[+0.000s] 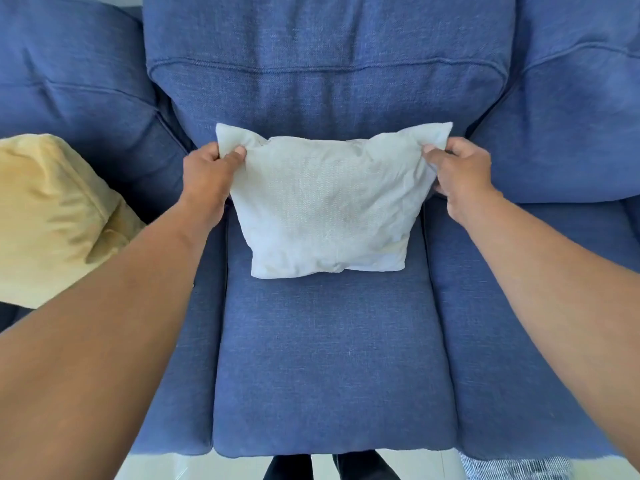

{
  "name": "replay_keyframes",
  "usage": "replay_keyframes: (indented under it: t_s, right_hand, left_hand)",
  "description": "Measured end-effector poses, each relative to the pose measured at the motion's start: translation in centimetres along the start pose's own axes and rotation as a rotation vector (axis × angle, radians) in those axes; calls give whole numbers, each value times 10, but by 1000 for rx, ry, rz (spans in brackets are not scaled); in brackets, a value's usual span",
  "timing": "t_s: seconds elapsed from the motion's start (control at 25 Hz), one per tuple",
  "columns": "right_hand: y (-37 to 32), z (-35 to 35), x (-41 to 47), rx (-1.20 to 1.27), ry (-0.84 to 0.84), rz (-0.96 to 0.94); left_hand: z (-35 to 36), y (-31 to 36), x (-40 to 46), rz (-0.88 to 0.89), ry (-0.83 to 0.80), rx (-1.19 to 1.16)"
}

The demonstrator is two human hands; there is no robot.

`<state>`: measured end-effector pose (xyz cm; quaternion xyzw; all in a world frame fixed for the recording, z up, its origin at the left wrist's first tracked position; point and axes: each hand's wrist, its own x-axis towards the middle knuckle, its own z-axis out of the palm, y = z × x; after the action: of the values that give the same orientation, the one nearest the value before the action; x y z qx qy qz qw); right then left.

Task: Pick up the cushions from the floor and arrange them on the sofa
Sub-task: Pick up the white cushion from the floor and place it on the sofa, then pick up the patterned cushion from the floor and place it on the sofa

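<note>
A white cushion (327, 206) stands upright on the middle seat of the blue sofa (325, 358), leaning against the backrest. My left hand (207, 174) pinches its top left corner. My right hand (460, 171) pinches its top right corner. The cushion's bottom edge rests on the seat. A yellow cushion (52, 216) sits on the left seat of the sofa, partly cut off by the frame's left edge.
A patterned grey and white fabric (516, 467) lies on the pale floor by the sofa's front right edge. My legs (329, 467) show below the seat's front edge.
</note>
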<state>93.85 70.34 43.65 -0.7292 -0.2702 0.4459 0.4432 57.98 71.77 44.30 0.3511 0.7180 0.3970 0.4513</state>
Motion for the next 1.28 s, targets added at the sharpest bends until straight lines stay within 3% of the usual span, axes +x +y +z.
replay_keyframes:
  t_s: [0.12, 0.32, 0.52, 0.68, 0.84, 1.28]
  right_hand:
    - [-1, -8, 4, -8, 84, 15]
    - [3, -8, -2, -7, 75, 56]
    - [3, -30, -43, -158, 89, 49]
    - [18, -56, -102, -390, 1, 38]
    - [31, -96, -166, -525, -3, 73]
    - [133, -238, -363, -692, 266, 232]
  left_hand:
    - [2, -2, -8, 40, 131, 44]
    - [5, 1, -24, -4, 131, -7]
    - [4, 6, -78, -15, 216, 207]
    - [18, -6, -149, -87, -4, 349]
    - [41, -11, -215, 65, -245, 518]
    - [103, -45, -384, 302, -875, 779]
